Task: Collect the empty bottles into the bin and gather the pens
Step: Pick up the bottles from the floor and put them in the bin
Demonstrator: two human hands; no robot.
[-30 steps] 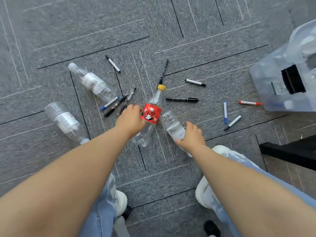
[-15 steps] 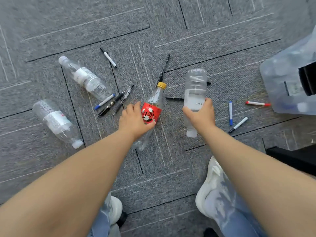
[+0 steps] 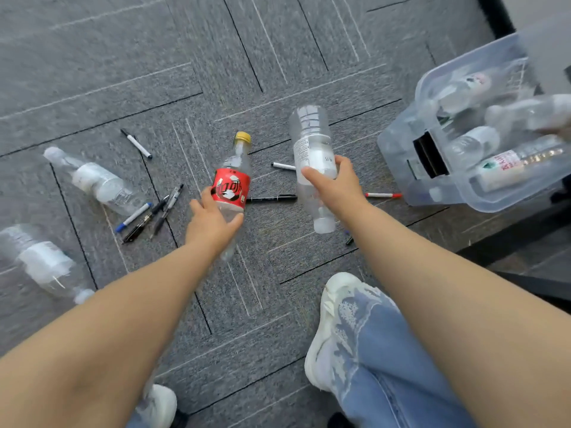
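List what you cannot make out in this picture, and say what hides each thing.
Head view, bottles in the bin: blur and the right edge prevent a count.
Head view, pen beside the right forearm: mostly covered by it.
Head view, white pen: one end behind the clear bottle in the right hand.
Head view, red-label bottle: its base blurs behind the left hand.
Head view, lower-left bottle: label blurred, unreadable.

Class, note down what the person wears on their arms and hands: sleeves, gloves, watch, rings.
The left hand and right hand have no gloves or visible rings; the left forearm and right forearm are bare to the frame's edge, without sleeves, watch or bracelets.
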